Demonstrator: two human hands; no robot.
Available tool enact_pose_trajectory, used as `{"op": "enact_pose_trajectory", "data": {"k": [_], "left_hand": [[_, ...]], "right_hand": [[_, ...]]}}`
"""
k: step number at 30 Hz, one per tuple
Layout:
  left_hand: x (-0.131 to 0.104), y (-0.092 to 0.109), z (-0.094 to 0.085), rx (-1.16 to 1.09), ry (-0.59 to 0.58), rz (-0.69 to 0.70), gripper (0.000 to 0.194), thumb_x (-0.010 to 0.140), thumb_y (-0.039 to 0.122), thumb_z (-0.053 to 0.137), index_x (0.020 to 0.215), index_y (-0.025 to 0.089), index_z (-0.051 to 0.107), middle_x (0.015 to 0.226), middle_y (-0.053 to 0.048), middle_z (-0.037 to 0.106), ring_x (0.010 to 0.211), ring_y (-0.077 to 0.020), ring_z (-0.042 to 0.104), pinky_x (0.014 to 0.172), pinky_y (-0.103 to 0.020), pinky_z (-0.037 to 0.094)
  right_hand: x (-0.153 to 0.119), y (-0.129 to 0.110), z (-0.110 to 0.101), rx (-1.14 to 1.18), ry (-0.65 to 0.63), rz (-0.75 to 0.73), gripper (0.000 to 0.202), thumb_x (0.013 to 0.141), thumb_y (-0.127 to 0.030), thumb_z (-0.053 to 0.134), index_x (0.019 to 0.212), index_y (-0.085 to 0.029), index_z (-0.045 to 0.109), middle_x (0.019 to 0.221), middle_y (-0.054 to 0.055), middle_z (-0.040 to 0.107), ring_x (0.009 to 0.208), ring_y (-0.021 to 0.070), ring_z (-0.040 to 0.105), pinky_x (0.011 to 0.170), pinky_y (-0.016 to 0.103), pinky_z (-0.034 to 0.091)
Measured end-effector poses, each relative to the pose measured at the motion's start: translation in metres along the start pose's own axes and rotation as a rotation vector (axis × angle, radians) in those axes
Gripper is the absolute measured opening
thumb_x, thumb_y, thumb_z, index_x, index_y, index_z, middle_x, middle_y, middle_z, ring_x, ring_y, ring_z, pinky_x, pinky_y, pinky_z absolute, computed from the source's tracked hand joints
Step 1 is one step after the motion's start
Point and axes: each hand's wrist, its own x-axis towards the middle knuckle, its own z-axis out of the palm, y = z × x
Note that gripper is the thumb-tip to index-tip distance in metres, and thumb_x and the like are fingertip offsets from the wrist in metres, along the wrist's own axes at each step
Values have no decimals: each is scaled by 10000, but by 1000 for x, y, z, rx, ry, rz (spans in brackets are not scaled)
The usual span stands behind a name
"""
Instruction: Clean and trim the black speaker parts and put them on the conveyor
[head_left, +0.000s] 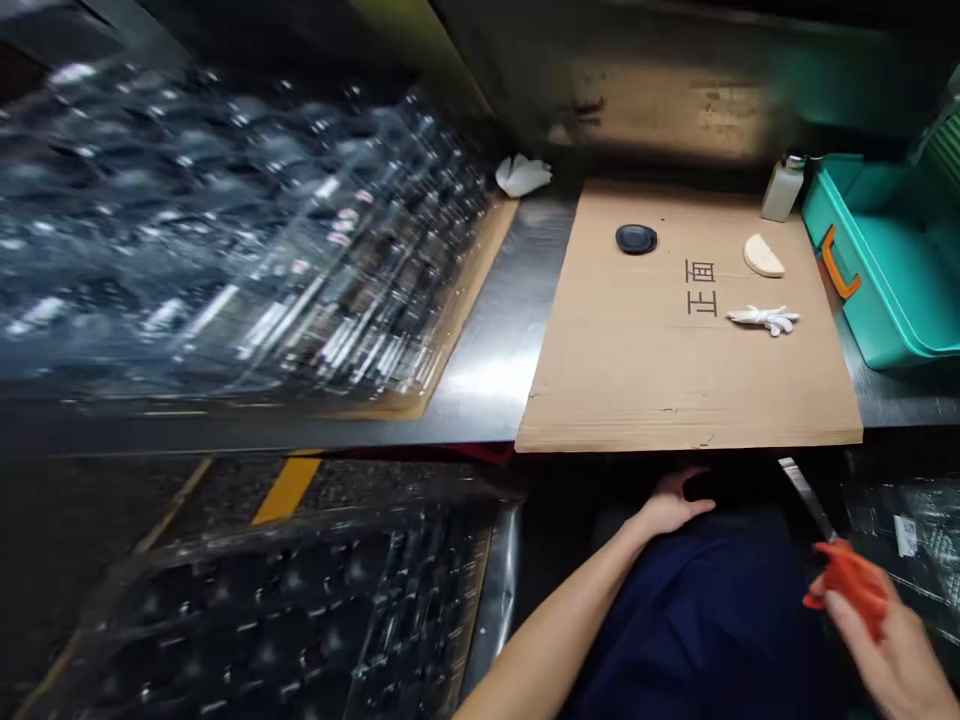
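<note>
My left hand [675, 505] is in front of the bench edge, above dark blue clothing. Its thumb and fingers are apart, and nothing shows in it. At the lower right, my right hand [892, 640] is closed around the orange-red grip of a tool with a narrow metal blade [810, 498]. The blade points up and left toward the bench; motion blurs the grip. Beyond both hands lies a cardboard sheet [622, 370] with printed characters. On it are a black oval piece [636, 239], a cream half-round pad [763, 257] and a tied white bundle [763, 318].
A small bottle [782, 187] stands beside a teal bin [862, 270] with an orange handle. Clear plastic-covered trays [225, 240] fill the bench's left side; more trays [285, 610] sit lower left. A crumpled white item [523, 176] lies at the back. Plastic wrap [907, 535] is at the right.
</note>
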Motion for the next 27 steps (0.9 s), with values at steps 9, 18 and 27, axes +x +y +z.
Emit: {"op": "enact_pose_trajectory", "data": {"k": [9,18,27], "left_hand": [[-4,-6,5,-63,3,38,627,679,373,812,1274,227,679,1287,-87,694,1207,-298,629,1065,-419,480],[1,-12,5,-244,112,-35,650,592,345,893,1207,228,717,1232,-91,714,1199,-318,625,1088,-459,469],[26,-18,3,-1005,81,-494,629,801,590,725,1184,102,623,1114,-189,692,939,-289,712,758,-474,632]], "right_hand": [[25,-54,17,-221,-391,-27,303,1029,-481,296,1108,-261,488,595,-43,567,533,221,609,549,299,337],[56,-57,24,-408,-391,-68,330,1020,-483,283,1128,-246,485,628,-7,621,611,263,659,573,297,318],[61,-55,43,-487,-367,-123,322,1024,-491,295,1104,-249,492,635,3,644,629,282,681,569,292,300]]}}
